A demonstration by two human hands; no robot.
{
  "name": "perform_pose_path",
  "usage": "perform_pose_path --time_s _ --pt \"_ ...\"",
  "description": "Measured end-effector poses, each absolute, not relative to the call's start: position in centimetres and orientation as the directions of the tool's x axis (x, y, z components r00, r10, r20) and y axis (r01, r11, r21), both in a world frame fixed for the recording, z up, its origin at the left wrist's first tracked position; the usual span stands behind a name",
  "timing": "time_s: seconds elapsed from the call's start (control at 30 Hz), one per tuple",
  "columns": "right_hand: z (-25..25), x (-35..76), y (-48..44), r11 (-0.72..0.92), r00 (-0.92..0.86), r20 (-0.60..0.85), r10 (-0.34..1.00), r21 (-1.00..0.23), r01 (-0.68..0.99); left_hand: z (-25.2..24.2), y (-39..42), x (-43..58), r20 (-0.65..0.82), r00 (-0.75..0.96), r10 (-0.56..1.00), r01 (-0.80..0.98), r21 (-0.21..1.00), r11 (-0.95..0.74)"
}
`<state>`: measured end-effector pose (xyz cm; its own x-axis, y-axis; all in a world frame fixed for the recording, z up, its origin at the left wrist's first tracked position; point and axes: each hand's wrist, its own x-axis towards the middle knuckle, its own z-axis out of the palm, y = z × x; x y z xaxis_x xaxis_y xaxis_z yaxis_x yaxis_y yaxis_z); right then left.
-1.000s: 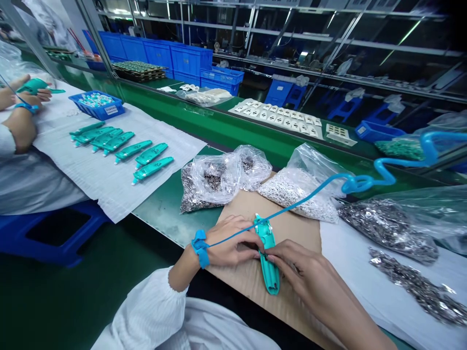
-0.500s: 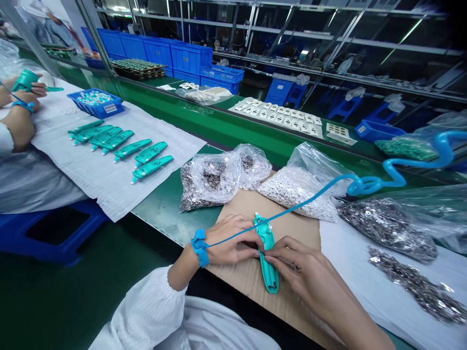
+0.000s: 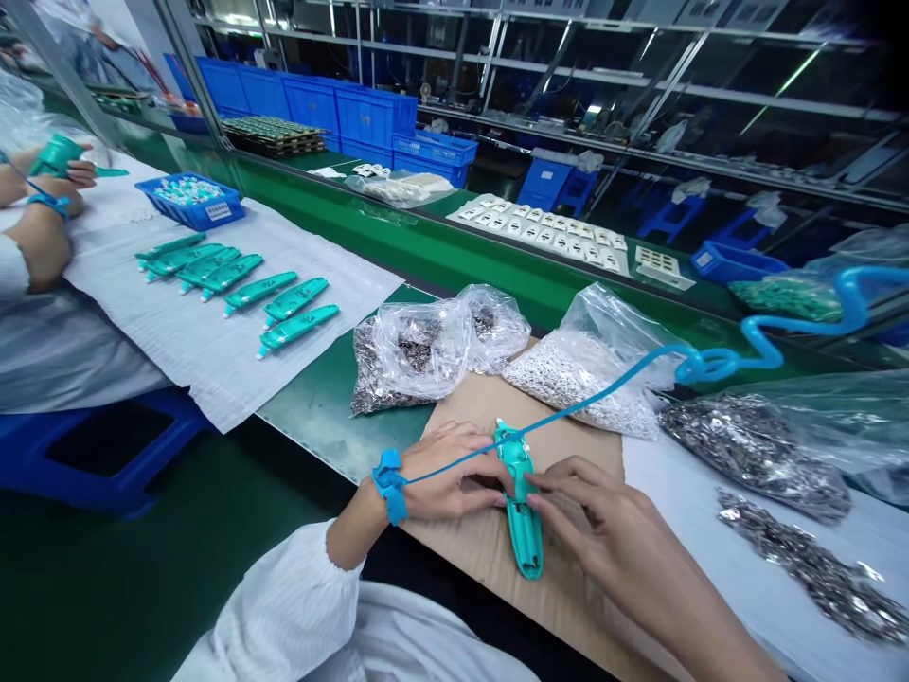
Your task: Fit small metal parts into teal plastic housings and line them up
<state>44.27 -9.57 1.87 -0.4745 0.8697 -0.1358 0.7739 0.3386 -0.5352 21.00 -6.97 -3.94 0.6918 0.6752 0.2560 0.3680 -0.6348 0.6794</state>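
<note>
A teal plastic housing [image 3: 524,507] lies lengthwise on a brown cardboard sheet [image 3: 483,545] in front of me. My left hand [image 3: 444,474] grips its upper half from the left, fingers curled round it. A blue strap [image 3: 389,485] on that wrist trails a coiled blue cord [image 3: 717,360] to the right. My right hand [image 3: 603,530] presses its fingertips together against the housing's middle from the right; what they pinch is too small to make out.
Clear bags of small metal parts [image 3: 426,346] [image 3: 589,374] and loose metal pieces [image 3: 802,559] ring the cardboard. Finished teal housings [image 3: 241,284] lie in a row on white sheet at left, by a blue bin [image 3: 190,199]. A co-worker's hands [image 3: 43,189] hold another housing. A green conveyor [image 3: 426,246] runs behind.
My right hand's fingers have shifted slightly on the housing's middle. The co-worker at the far left has turned and raised the teal housing in their hands.
</note>
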Motion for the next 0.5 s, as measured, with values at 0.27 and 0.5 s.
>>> perform_pose_path --time_s 0.27,0.5 --pt "4.2 38.6 2.7 0.443 -0.435 0.091 0.896 -0.265 0.856 -3.5 -7.1 21.0 0.223 0.677 0.702 0.394 0.696 -0.601" --pt "3.1 33.7 10.1 0.433 -0.445 -0.120 0.887 -0.117 0.894 -3.7 -7.3 20.9 0.230 0.655 0.720 0.395 0.708 -0.586"
